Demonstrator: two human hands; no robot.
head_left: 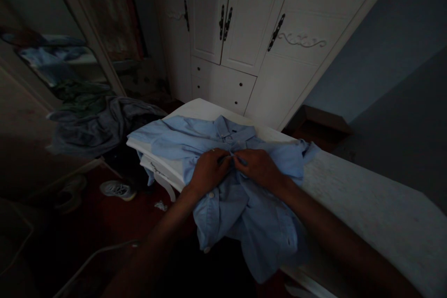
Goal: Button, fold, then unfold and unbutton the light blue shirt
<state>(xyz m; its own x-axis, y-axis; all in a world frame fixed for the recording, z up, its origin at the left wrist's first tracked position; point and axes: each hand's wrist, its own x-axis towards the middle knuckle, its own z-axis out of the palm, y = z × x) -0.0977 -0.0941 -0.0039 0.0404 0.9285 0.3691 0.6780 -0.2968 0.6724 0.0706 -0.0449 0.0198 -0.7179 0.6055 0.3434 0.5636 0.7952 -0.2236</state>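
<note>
A light blue button-up shirt (240,195) lies face up on a white board-like surface (366,205), collar toward the wardrobe, its lower part hanging over the near edge. My left hand (209,170) and my right hand (256,165) meet at the shirt's front placket just below the collar. Both hands pinch the fabric there, fingertips almost touching. The room is dim, so the small thing between the fingers does not show.
A white wardrobe (251,32) with dark handles stands close behind the surface. A heap of grey and green clothes (94,125) lies at the left below a mirror (52,46). A white shoe (117,189) sits on the dark red floor.
</note>
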